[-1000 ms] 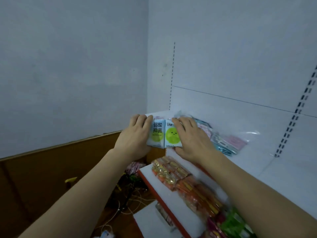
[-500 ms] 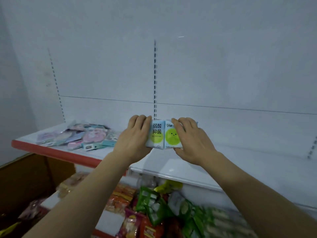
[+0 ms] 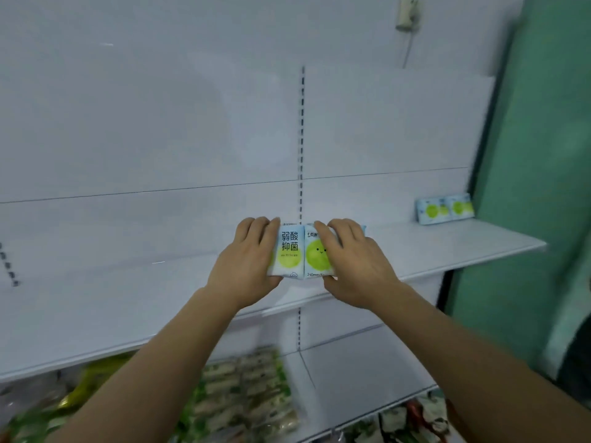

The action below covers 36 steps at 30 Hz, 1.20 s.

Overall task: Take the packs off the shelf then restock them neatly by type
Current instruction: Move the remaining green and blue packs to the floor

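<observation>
Two packs held above shelf.
Left hand (image 3: 244,262) and right hand (image 3: 353,266) each grip a blue-white pack (image 3: 302,252), fingers curled; matching packs (image 3: 445,209) stand on the shelf (image 3: 463,243).

White shelf (image 3: 447,251) surface lies open along its length; sole obstruction is a pack row (image 3: 445,210) at the far right end, against the back panel (image 3: 160,139).
</observation>
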Motion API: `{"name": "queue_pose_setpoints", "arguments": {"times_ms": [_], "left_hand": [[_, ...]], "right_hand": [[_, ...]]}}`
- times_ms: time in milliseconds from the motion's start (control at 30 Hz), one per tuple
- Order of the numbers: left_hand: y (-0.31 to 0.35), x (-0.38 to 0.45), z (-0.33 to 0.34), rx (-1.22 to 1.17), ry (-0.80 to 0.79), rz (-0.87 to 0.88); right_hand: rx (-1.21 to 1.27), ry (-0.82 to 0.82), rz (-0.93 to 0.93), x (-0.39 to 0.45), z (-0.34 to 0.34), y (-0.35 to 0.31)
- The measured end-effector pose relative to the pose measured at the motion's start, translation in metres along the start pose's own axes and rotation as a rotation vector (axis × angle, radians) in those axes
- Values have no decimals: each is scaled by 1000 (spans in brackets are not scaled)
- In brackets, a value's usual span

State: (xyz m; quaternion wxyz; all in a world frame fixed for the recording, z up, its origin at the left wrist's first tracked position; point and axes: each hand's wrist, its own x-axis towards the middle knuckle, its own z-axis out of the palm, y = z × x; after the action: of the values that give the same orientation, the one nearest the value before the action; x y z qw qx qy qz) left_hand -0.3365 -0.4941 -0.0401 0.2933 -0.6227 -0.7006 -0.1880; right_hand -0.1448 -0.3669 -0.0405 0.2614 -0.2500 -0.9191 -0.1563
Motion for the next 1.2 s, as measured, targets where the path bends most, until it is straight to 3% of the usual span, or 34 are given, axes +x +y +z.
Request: {"name": "queue_pose_setpoints", "arguments": {"times_ms": [300,567,833,1200], "left_hand": [[147,100,81,-188,2,257],[216,190,161,-278,7,376],[247,287,230,-289,-21,376],[287,361,313,-227,-107,312]], "right_hand": [[-151,-79,292,-89,-17,147],[-226,-102,409,-100,7,255],[-250,-128,420,-59,38,358],[-198,-197,345,-23,102,481]]}}
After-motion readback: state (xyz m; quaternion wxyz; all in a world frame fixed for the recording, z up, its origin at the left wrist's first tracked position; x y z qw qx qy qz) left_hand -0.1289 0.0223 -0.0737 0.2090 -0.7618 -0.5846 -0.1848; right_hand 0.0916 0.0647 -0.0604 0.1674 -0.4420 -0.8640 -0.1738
